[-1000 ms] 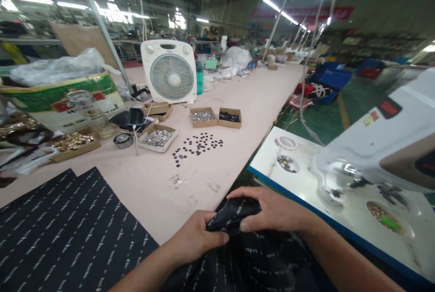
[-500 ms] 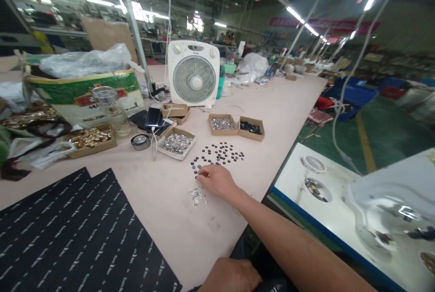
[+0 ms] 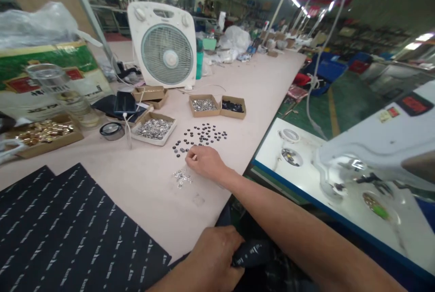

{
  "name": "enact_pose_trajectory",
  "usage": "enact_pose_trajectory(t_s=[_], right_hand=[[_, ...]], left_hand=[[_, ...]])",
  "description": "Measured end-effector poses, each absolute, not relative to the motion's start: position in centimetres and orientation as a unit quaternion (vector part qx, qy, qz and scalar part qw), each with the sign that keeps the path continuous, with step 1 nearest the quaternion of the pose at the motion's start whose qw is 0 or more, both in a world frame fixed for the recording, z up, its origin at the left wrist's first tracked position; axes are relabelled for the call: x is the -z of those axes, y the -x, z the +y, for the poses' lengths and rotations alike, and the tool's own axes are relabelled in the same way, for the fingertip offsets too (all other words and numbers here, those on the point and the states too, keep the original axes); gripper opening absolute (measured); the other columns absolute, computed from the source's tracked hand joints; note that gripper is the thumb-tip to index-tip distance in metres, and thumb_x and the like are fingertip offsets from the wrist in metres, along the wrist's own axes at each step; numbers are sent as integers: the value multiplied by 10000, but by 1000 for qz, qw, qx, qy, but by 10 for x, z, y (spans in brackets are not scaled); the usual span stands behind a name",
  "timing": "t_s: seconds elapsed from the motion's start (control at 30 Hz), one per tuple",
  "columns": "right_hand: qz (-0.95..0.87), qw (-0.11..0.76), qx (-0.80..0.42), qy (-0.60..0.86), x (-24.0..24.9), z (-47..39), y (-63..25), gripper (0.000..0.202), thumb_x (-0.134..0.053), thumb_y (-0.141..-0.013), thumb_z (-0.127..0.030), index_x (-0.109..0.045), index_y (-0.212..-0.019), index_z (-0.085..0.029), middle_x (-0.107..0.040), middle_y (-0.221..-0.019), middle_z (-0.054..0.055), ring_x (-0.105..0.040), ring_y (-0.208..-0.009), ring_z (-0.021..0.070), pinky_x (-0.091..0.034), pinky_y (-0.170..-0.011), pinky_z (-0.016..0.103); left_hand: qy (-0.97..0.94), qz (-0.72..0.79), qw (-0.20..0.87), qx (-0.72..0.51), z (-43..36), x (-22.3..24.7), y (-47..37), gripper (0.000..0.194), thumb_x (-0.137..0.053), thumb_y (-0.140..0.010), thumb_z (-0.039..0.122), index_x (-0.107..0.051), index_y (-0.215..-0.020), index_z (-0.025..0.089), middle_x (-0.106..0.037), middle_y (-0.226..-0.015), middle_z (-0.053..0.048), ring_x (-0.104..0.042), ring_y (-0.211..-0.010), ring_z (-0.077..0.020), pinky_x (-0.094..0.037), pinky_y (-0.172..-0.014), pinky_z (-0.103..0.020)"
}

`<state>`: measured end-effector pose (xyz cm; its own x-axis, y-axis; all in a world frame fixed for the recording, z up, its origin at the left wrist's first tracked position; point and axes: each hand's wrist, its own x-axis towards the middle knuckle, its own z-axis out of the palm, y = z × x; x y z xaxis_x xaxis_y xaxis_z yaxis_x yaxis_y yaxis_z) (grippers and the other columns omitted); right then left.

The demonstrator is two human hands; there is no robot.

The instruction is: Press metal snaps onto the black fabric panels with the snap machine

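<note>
Black printed fabric (image 3: 253,254) was bunched in the left hand (image 3: 217,253), whose fingers were closed around it. Beyond that hand, the right hand (image 3: 205,163) was over the tabletop (image 3: 142,183), fingers curled; whether they pinched anything, I could not tell. Dark round pieces (image 3: 202,139) lay scattered just past it, small silver pieces (image 3: 181,178) just to its left.

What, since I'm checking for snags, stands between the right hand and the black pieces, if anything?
Nothing visible does: the right hand is at the near edge of the black pieces. Loose silver pieces lie nearer the person; two boxes stand beyond.
</note>
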<state>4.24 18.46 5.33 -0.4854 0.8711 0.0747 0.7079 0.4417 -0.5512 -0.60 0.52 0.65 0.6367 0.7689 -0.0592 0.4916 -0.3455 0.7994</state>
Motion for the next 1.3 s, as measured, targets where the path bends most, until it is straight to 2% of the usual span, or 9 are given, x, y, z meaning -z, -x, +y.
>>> enact_pose_trajectory(t_s=[0.13, 0.23, 0.3, 0.43, 0.67, 0.77, 1.0, 1.3], right_hand=[[-751, 212, -374, 501, -80, 136, -104, 57, -657, -781, -185, -694, -739, -173, -708, -753, 3, -624, -711, 132, -442, -680, 243], [-666, 224, -483, 523, -84, 79, -156, 36, -703, -770, -199, -692, -764, -165, -691, -697, -7, -611, -636, 116, -449, -607, 219], [-626, 234, -512, 540, -78, 40, -181, 52, -726, -763, -196, -698, -792, -163, -687, -696, -10, -610, -630, 115, -459, -595, 212], [-581, 278, -511, 569, -67, -21, -203, 50, -718, -774, -148, -714, -817, -171, -716, -761, -8, -638, -691, 120, -492, -654, 212], [-569, 332, -507, 556, -74, -64, -218, 106, -713, -783, -93, -739, -817, -191, -744, -793, -27, -679, -738, 119, -511, -702, 202], [-582, 347, -500, 538, -76, -74, -223, 146, -682, -804, -73, -730, -860, -198, -753, -827, -37, -695, -764, 110, -518, -716, 189], [-589, 374, -480, 532, -73, -89, -226, 269, -674, -791, -47, -687, -1006, -208, -773, -923, -38, -732, -847, 102, -543, -787, 170], [-676, 349, -389, 519, -75, -94, -228, 244, -658, -847, -88, -684, -1052, -218, -761, -997, -31, -725, -876, 112, -517, -782, 188]], left_hand=[[-830, 373, 375, -175, 1, -17, 12, 158, -565, -700, 138, -567, -831, 226, -632, -831, -3, -604, -766, -179, -386, -631, -292], [-870, 343, 317, -158, -5, -20, 15, 247, -556, -725, 132, -577, -954, 221, -624, -880, -22, -588, -795, -204, -400, -649, -322], [-897, 319, 267, -152, -11, -22, 15, 345, -554, -693, 108, -568, -1023, 208, -616, -909, -39, -578, -817, -226, -413, -660, -345], [-932, 259, 187, -171, -24, -26, 11, 502, -541, -631, 57, -544, -1119, 178, -611, -916, -64, -556, -810, -246, -413, -639, -364], [-939, 194, 164, -230, -40, -39, 0, 302, -492, -873, 155, -565, -1164, 126, -645, -900, -106, -561, -771, -242, -424, -634, -371], [-935, 174, 166, -261, -45, -44, -2, 280, -468, -923, 169, -583, -1166, 93, -654, -902, -119, -570, -776, -233, -429, -646, -362], [-925, 172, 169, -294, -52, -52, -3, 227, -514, -895, 85, -622, -1094, 74, -669, -932, -132, -571, -806, -217, -439, -697, -356], [-924, 174, 170, -295, -52, -59, -5, 231, -498, -883, 65, -623, -1077, 79, -673, -909, -128, -581, -789, -209, -449, -674, -344]])
